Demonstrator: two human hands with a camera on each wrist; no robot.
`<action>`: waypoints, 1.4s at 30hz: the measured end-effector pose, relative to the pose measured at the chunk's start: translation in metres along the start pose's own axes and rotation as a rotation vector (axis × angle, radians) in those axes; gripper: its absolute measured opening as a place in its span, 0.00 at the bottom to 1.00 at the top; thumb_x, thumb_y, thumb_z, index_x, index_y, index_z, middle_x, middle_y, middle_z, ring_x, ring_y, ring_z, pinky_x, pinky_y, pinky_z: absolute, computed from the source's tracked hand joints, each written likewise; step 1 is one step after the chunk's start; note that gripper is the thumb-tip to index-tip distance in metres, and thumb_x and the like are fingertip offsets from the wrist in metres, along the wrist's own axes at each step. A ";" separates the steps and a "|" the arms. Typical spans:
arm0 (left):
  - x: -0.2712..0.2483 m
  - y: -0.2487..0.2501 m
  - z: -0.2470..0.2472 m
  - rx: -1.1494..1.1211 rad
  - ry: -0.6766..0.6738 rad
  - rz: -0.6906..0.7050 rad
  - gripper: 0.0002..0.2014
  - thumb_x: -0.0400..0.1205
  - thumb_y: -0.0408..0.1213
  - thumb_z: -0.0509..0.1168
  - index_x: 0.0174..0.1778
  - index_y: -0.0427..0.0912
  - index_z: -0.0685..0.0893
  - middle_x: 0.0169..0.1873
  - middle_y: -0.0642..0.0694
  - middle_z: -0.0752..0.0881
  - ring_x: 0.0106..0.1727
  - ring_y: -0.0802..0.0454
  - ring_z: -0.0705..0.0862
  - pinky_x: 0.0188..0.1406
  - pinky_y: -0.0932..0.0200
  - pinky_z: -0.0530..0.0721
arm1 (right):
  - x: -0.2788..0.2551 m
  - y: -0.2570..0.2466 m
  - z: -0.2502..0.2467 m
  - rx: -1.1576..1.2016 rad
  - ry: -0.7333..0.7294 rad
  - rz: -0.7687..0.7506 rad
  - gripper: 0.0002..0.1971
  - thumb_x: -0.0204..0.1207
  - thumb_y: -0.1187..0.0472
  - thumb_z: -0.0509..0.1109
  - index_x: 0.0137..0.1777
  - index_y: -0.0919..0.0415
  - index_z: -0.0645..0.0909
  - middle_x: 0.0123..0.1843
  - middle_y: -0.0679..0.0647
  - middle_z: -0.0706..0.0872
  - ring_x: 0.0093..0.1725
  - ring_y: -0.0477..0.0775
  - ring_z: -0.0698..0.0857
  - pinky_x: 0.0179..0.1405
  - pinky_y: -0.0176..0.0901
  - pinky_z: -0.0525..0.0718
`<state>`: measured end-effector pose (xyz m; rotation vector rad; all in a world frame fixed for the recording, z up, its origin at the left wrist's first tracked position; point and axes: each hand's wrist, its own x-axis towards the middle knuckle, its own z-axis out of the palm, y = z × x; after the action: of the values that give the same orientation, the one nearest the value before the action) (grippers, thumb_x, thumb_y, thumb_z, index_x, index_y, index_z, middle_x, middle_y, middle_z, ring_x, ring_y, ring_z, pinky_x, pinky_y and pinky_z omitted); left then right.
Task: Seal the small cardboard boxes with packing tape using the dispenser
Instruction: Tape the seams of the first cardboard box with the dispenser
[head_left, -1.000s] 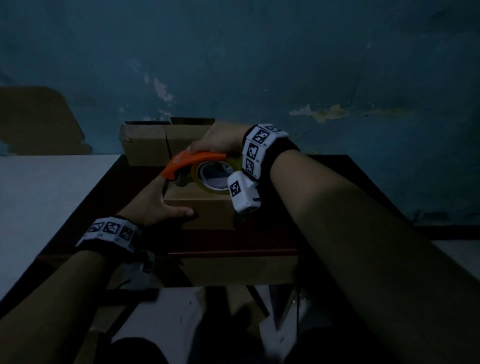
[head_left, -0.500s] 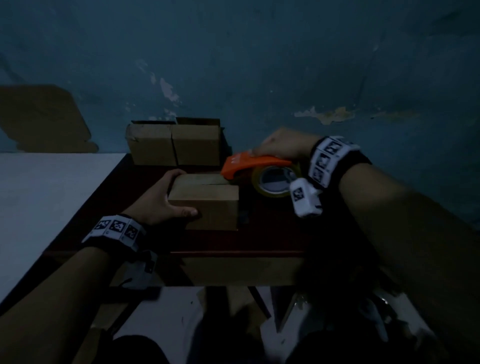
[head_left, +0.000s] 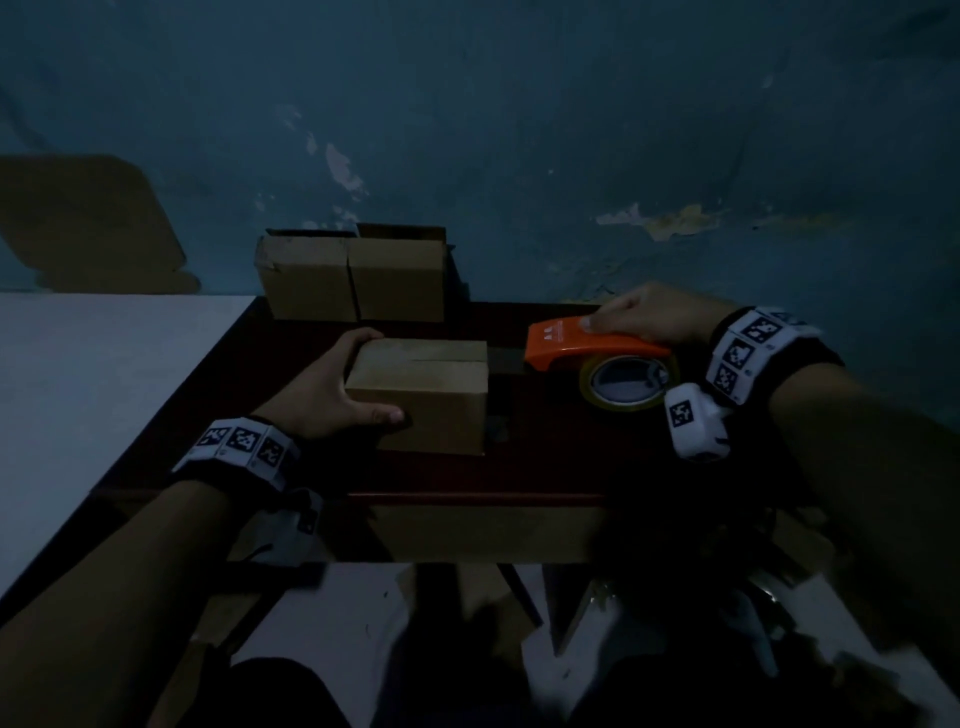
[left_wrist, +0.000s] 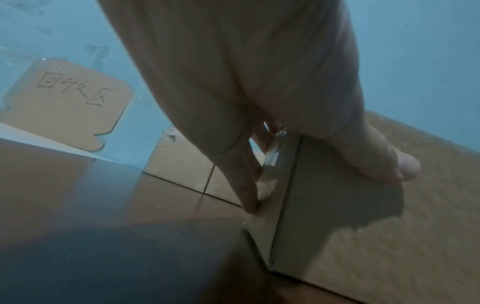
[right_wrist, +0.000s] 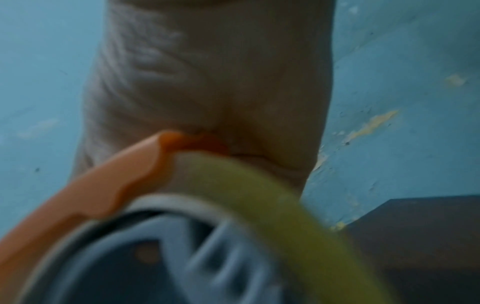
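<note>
Holding the small brown cardboard box (head_left: 423, 395) with my left hand (head_left: 332, 395), I keep it steady on the dark red-brown table (head_left: 519, 473): the thumb lies on the near face and the fingers wrap the far left edge. My right hand (head_left: 649, 317) grasps the orange plastic tape dispenser (head_left: 587, 348) from above, with its yellowish tape roll (head_left: 626, 382) below the palm. The dispenser is just to the right of the box, its nose pointing left toward the box. The seam on top of the box runs left to right, in line with the dispenser. I judge that the right hand is the nearer one for the next stroke. 2 more plain cardboard boxes (head_left: 353, 275) stand behind, against the blue wall (head_left: 519, 130).
</note>
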<state>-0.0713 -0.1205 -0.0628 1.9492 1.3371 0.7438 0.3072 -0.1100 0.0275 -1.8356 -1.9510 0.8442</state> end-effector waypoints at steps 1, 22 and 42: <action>0.000 -0.001 0.000 -0.002 0.000 0.006 0.50 0.56 0.61 0.80 0.72 0.61 0.63 0.60 0.61 0.74 0.58 0.65 0.76 0.49 0.68 0.77 | -0.002 0.001 0.001 -0.003 -0.003 0.003 0.16 0.70 0.39 0.75 0.51 0.47 0.90 0.51 0.52 0.90 0.44 0.50 0.88 0.41 0.38 0.83; 0.001 -0.002 0.002 -0.004 -0.009 -0.042 0.48 0.61 0.51 0.81 0.73 0.62 0.61 0.65 0.50 0.73 0.63 0.52 0.76 0.51 0.62 0.78 | -0.014 -0.021 -0.005 -0.244 -0.198 0.006 0.27 0.60 0.27 0.70 0.58 0.35 0.83 0.58 0.46 0.85 0.55 0.51 0.86 0.61 0.52 0.84; 0.002 -0.003 0.000 -0.021 -0.034 -0.044 0.49 0.58 0.57 0.82 0.72 0.65 0.61 0.65 0.53 0.73 0.64 0.54 0.76 0.57 0.58 0.79 | 0.031 -0.098 0.030 -0.743 -0.463 0.138 0.28 0.81 0.40 0.62 0.68 0.63 0.80 0.64 0.60 0.83 0.59 0.56 0.82 0.45 0.40 0.78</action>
<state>-0.0725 -0.1176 -0.0653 1.9017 1.3413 0.6980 0.2087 -0.0847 0.0608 -2.3496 -2.7221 0.6703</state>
